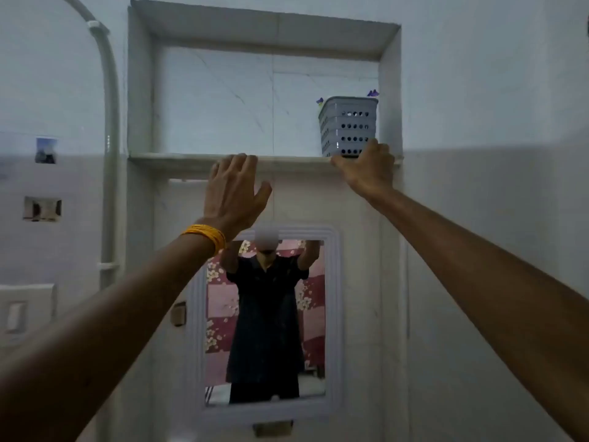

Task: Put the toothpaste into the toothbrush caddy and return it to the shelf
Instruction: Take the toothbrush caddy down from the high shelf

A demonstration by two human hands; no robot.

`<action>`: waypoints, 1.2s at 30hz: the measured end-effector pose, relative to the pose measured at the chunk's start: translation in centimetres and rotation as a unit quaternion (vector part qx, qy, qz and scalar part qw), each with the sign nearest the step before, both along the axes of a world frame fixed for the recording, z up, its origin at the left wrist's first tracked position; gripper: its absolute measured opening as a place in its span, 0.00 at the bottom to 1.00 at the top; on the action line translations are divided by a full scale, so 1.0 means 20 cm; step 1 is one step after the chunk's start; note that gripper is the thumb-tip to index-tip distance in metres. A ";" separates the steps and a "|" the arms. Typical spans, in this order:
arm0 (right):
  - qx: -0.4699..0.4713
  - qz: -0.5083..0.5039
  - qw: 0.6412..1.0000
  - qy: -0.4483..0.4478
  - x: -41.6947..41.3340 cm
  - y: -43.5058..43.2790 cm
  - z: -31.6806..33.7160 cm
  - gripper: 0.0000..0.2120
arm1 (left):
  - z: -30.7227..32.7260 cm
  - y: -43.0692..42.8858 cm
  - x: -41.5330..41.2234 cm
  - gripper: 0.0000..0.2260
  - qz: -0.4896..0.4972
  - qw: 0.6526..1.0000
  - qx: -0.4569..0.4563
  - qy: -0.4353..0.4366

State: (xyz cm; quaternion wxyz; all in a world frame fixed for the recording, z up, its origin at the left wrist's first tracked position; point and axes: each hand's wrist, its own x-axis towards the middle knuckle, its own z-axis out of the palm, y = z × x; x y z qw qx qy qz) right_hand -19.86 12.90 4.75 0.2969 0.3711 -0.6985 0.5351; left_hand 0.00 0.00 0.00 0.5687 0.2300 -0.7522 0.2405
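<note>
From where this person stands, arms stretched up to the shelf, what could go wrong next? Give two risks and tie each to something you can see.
1. The basket sits at the shelf's front edge, above eye level. The right hand touches only its bottom corner, so it might tip forward.
2. Its inside is hidden from below; the items poking above the rim could spill. The left hand is open and off to the side, too far to steady it.

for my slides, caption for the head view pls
Right hand at the perforated caddy on the shelf; left hand open below.
</note>
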 end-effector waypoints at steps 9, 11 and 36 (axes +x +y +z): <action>-0.064 0.006 0.995 -0.073 -0.21 -0.25 0.36 0.52 | 0.42 -0.35 -0.27 0.23 0.000 0.997 0.039 -0.071; -0.078 0.013 0.993 -0.087 -0.24 -0.29 0.41 0.53 | 0.46 -0.40 -0.32 0.25 0.036 0.991 0.055 -0.120; -0.189 0.061 0.977 -0.076 -0.04 -0.08 0.37 0.51 | 0.32 -0.31 -0.31 0.28 0.042 0.987 0.088 -0.128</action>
